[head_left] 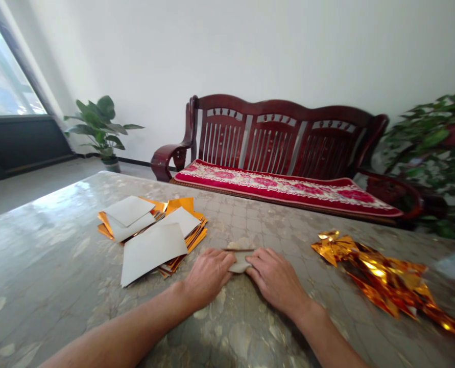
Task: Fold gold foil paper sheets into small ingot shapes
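Two bare hands working at a stone-patterned table point(97, 317), seen from the wearer's head. The small pale sheet point(240, 263) lies low at the table's near middle, between the hands, with a thin brownish edge along its far side. The left hand point(209, 273) grips the sheet's left end, its fingers close together and clamped on the paper; the right hand point(273, 276) grips the right end in like fashion, thumb and forefinger pressed on it. The undersides of both grips are hidden. Left of the hands, and near the left one, is a loose stack of sheets point(154, 255), pale faces uppermost, with gold-orange edges showing beneath. Right of the hands, and apart from them, lies a heap of shiny gold pieces point(390, 278). Beyond the table stands a dark red wooden bench point(281, 107) bearing a red floral runner point(288, 188), flanked by a potted plant point(102, 125) at left and dense foliage point(428, 135) at right.
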Demonstrator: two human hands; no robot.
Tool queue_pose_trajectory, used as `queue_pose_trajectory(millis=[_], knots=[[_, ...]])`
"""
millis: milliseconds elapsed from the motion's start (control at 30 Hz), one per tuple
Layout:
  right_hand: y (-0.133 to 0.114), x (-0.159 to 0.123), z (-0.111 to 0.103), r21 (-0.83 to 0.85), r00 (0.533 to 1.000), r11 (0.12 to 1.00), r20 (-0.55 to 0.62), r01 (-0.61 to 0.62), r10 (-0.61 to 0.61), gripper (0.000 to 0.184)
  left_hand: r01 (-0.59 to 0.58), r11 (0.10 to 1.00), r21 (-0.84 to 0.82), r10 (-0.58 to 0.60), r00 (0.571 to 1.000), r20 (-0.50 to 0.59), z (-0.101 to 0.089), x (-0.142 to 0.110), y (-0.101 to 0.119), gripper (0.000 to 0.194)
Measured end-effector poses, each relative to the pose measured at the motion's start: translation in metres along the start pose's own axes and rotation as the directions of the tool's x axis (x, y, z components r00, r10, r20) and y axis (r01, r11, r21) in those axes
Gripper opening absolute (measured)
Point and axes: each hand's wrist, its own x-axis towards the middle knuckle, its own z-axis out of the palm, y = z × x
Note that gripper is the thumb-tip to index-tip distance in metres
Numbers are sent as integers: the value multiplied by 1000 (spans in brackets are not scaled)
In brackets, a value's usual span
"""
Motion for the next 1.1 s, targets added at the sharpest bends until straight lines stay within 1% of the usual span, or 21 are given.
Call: queue_pose_trajectory(millis=[33, 133, 167, 233, 267, 333, 400, 533, 700, 800, 933, 1100], knots=[[1, -1, -1, 13, 1000, 1000, -7, -2, 2, 14, 3, 1000, 6, -3, 1000, -5, 2, 1, -1, 9], [4, -3, -4, 54, 999, 998, -30, -33, 34, 33, 4, 1000, 3, -4, 998, -57, 7, 5, -4, 25], [6, -3, -4, 63, 998, 997, -36, -51, 53, 34, 5, 1000, -7, -6, 997, -78, 8, 6, -5, 28], [9, -2, -2, 62, 994, 994, -44, -93, 96, 20, 12, 999, -35, -15, 995, -102, 10, 7, -7, 30], [10, -1, 0, 51, 992, 993, -48, -111, 113, 16, 15, 999, -49, -20, 994, -105, 10, 8, -8, 31], [11, 1, 5, 4, 988, 990, -68, -140, 140, 28, 32, 997, -69, -39, 994, -103, 8, 9, -8, 31], [11, 4, 10, -32, 982, 986, -102, -163, 158, 33, 76, 993, -85, -85, 991, -101, 6, 11, -9, 29], [9, 9, 18, -3, 967, 980, -164, -199, 196, 27, 190, 976, -104, -200, 975, -99, 2, 12, -10, 25], [8, 13, 22, 31, 958, 980, -205, -197, 199, 20, 278, 957, -84, -287, 950, -127, 1, 12, -8, 14], [8, 14, 24, 23, 957, 981, -215, -194, 195, 18, 308, 946, -100, -319, 939, -131, 3, 13, -7, 8], [7, 15, 26, 9, 958, 981, -213, -195, 192, 16, 332, 939, -89, -341, 930, -136, 6, 14, -10, 12], [6, 15, 28, 19, 954, 980, -225, -198, 197, 11, 323, 942, -95, -333, 933, -136, 7, 15, -12, 13]])
